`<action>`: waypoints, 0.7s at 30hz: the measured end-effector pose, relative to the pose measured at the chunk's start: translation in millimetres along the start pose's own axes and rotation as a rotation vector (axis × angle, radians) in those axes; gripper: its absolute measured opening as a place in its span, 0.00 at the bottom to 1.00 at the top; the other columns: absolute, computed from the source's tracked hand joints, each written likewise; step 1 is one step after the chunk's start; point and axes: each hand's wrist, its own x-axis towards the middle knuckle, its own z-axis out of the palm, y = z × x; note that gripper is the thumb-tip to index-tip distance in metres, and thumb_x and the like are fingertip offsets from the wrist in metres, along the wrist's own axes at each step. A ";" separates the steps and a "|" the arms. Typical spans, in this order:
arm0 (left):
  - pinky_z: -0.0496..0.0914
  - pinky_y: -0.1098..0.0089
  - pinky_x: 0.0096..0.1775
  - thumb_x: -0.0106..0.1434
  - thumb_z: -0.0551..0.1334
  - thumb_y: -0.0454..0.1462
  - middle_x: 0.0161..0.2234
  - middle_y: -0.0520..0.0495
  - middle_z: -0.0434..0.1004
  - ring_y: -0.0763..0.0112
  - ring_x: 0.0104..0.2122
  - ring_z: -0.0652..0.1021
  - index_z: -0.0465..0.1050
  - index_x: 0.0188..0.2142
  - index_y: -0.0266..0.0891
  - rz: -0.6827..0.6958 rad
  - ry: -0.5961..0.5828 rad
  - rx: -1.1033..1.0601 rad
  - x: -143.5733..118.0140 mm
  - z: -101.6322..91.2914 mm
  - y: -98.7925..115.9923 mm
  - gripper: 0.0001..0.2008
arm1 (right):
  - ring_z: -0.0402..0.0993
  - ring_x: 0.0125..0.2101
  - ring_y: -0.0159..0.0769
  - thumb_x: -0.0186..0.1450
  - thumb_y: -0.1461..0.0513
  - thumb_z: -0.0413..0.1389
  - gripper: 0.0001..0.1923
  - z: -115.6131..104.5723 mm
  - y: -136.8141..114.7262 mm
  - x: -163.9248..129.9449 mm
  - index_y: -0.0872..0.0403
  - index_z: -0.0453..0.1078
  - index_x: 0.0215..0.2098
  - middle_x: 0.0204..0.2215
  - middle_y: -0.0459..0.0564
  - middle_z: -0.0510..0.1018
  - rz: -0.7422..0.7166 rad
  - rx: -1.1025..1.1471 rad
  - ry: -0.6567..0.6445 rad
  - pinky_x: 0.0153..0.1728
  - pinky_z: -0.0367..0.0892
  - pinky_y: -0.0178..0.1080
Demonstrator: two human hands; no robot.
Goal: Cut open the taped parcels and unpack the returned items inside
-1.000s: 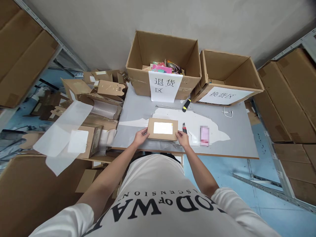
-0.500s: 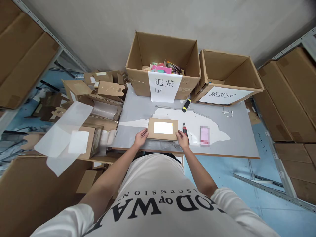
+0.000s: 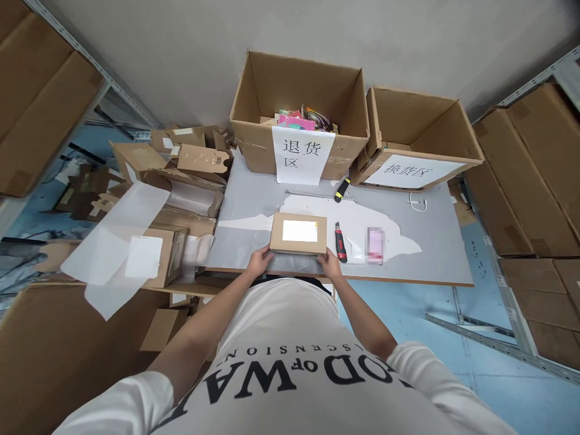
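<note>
A closed brown cardboard box (image 3: pixel 277 234) with a white label on top is in front of me at the table's near side. My left hand (image 3: pixel 261 261) grips its near left corner, and my right hand (image 3: pixel 330 264) grips the near right corner; the fingertips are partly hidden at the box's edge. Just right of the box lies a red and black utility knife (image 3: pixel 341 243). Farther right is a pink item (image 3: pixel 375 244), blurred out. A yellow and black cutter (image 3: pixel 342 190) rests behind, near the large boxes.
An open carton (image 3: pixel 254 142) holding colourful packages and a second open carton (image 3: pixel 423 172) stand at the back of the grey table (image 3: pixel 444 241). Opened boxes (image 3: pixel 199 158) and translucent wrap (image 3: pixel 122 241) crowd the left. A white cable loop (image 3: pixel 417 204) lies at right.
Both hands have moved down to the box's near corners. The box's near edge has tipped up slightly, showing more of its front side. My right hand has come away from beside the utility knife.
</note>
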 end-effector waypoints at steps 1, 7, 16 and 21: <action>0.60 0.52 0.59 0.44 0.70 0.49 0.49 0.39 0.77 0.51 0.55 0.71 0.74 0.49 0.34 0.008 -0.011 0.018 0.4 0.9 1.6 0.34 | 0.77 0.44 0.42 0.59 0.64 0.53 0.27 0.1 -1.9 0.1 0.54 0.64 0.58 0.44 0.52 0.80 0.005 -0.021 0.001 0.48 0.69 0.46; 0.61 0.52 0.58 0.49 0.66 0.52 0.50 0.40 0.76 0.51 0.55 0.72 0.74 0.49 0.34 0.077 -0.027 0.107 -5.9 -1.1 19.2 0.32 | 0.77 0.41 0.40 0.63 0.59 0.51 0.18 -7.7 -14.5 -3.9 0.55 0.71 0.49 0.42 0.53 0.80 -0.041 -0.092 -0.031 0.46 0.68 0.41; 0.64 0.56 0.58 0.57 0.62 0.48 0.54 0.40 0.72 0.55 0.53 0.73 0.69 0.55 0.32 0.157 0.041 0.173 -10.6 -1.9 65.0 0.31 | 0.76 0.39 0.42 0.65 0.51 0.49 0.24 -27.7 -57.4 1.9 0.57 0.73 0.50 0.38 0.52 0.82 -0.092 -0.113 0.055 0.41 0.69 0.39; 0.66 0.57 0.56 0.57 0.63 0.48 0.51 0.41 0.75 0.55 0.51 0.75 0.73 0.52 0.34 0.215 0.100 0.200 -6.3 -4.1 83.7 0.27 | 0.76 0.36 0.42 0.65 0.47 0.49 0.25 -38.4 -73.0 11.1 0.55 0.77 0.44 0.36 0.53 0.82 -0.132 -0.205 0.136 0.39 0.67 0.38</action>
